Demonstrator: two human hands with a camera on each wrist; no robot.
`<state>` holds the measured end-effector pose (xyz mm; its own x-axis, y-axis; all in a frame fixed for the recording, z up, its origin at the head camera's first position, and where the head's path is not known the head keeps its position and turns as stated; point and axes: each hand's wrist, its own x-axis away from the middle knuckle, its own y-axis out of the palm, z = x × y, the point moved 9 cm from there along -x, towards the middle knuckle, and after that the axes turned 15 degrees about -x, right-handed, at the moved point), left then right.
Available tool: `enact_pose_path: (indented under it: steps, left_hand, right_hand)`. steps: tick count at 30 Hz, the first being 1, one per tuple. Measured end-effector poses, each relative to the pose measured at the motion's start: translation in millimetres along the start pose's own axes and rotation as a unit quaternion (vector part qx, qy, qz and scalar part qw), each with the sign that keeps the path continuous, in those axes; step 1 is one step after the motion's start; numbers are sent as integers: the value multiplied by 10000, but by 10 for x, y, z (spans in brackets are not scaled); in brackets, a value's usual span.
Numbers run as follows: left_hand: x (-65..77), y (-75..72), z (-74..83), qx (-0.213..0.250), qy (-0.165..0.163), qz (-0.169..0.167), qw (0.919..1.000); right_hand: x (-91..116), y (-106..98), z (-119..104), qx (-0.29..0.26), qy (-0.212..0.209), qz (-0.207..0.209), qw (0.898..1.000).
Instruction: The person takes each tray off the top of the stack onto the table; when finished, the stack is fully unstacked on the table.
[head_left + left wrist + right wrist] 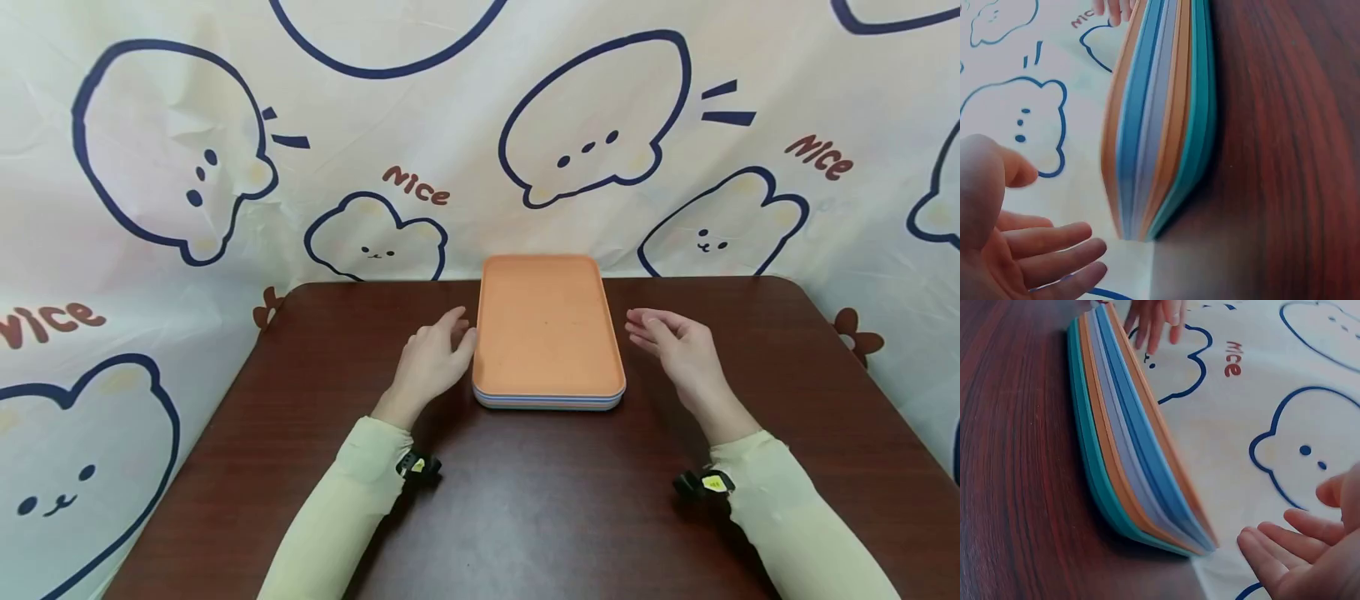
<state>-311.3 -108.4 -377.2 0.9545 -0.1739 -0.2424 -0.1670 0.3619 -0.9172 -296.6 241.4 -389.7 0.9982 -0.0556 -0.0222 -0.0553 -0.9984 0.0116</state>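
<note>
A stack of several rectangular trays lies on the dark wooden table, its top orange tray (549, 325) facing up. Edges of a blue tray (1138, 125), a lavender tray (1159, 112), another orange tray (1107, 431) and a teal tray (1088, 456) show below it in the wrist views. My left hand (431, 358) hovers at the stack's left side, fingers relaxed and thumb close by the rim. On the other side my right hand (681, 346) is held a short gap from the right edge, fingers loosely bent. Both hands hold nothing.
The brown table (525, 517) reaches back to a pale curtain (465, 125) printed with bear outlines and the word Nice. The stack stands near the table's back edge. Dark wrist cameras (418, 467) sit at both sleeve cuffs.
</note>
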Motion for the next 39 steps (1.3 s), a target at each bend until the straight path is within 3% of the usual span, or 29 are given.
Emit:
enact_pose_path:
  steps: [3,8,14,17,22,26,29,33,39]
  left_hand:
    - [-52,80,-70,426,-364,-101,9984]
    - [-130,253,-158,1051,-783,-417,9905]
    - [-170,489,-233,1785,-1202,-854,9728]
    - [-192,509,-238,1535,-1174,-696,9787]
    - [-199,402,-160,705,-1074,-298,9913]
    - [-192,345,-146,457,-1140,-110,9924]
    - [-190,321,-187,654,-1236,7,9902]
    - [-176,327,-313,1248,-1533,19,9803]
    - [-74,298,-605,2291,-2210,98,9479]
  right_hand:
    - [-63,-47,124,-697,291,155,9970]
    - [-151,-61,347,-1370,708,218,9878]
    - [-217,16,584,-1252,1071,308,9858]
    - [-239,60,664,-896,1191,376,9881]
    - [-253,82,703,-534,1271,519,9891]
    - [-259,94,697,-385,1265,515,9899]
    - [-259,100,689,-289,1257,464,9906]
    - [-253,90,671,-92,1237,410,9914]
    - [-247,94,648,228,1235,335,9915]
